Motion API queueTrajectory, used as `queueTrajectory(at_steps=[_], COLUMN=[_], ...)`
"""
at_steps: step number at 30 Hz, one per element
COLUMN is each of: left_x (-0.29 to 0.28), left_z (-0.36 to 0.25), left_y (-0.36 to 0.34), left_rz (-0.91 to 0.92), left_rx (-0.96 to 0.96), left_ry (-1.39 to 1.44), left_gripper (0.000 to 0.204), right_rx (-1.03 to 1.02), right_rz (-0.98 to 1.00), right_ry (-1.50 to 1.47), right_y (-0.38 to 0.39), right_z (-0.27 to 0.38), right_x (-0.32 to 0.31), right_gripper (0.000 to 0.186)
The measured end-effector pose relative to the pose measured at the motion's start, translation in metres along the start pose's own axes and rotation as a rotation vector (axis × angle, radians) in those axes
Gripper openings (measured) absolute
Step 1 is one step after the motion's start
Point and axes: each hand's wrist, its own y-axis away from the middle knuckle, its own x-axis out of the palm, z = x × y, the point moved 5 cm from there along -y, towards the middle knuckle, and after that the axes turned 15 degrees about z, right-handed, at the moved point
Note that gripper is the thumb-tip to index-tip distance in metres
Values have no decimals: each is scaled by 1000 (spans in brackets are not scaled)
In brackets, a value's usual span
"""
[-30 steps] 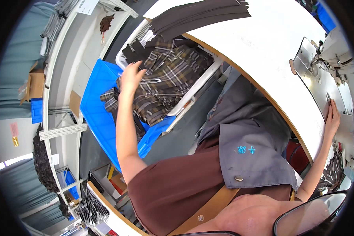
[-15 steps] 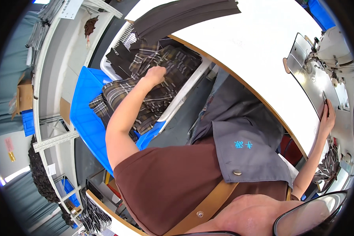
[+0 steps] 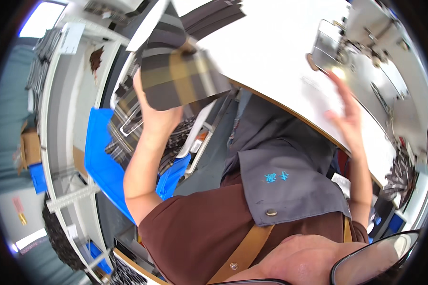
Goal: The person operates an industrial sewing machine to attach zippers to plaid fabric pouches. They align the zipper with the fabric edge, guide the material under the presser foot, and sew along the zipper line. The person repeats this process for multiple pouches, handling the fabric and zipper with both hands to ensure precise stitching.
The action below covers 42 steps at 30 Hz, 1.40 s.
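The hands differ: on my feed the left hand (image 3: 160, 118) grips a piece of plaid cloth (image 3: 183, 78), its fingers mostly hidden by the fabric, so I cannot tell the exact pinch; the right hand (image 3: 349, 111) holds nothing, fingers spread and blurred, over the worktop (image 3: 271, 52). The cloth is up in the air, close to the worktop's near edge. I judge it light, soft and limp, not slippery or fragile, apt to sag or fold wherever it isn't supported. I'd take it near a corner with thumb on top, and set the free fingers on the opposite edge to keep it flat. It looks dark grey-brown, crossed by mustard bands and a pale stripe, smeared by motion blur. Beyond it I see more plaid pieces (image 3: 178, 140) in a white crate (image 3: 191, 137) beside a blue bin (image 3: 100, 154); dark fabric strips (image 3: 214, 19) lie on the worktop, and a sewing machine (image 3: 378, 52) stands past the right hand.
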Motion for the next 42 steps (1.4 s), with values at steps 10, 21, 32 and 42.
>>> queueTrajectory(at_steps=[10, 21, 32, 42], left_x=[137, 149, 208, 238], left_z=[-13, 168, 137, 192], left_y=[-85, -61, -43, -93], left_rz=[391, 477, 992, 846], left_rx=[820, -398, 473, 416], left_ry=[-139, 64, -869, -1094], left_gripper=[16, 13, 25, 36], right_rx=[-220, 152, -124, -181], right_rz=[-140, -264, -140, -151], right_ry=[-565, -273, 662, 998], right_y=[-40, 17, -1, -30], right_z=[47, -13, -23, -51], right_x=[7, 16, -10, -26], right_gripper=[43, 53, 33, 29])
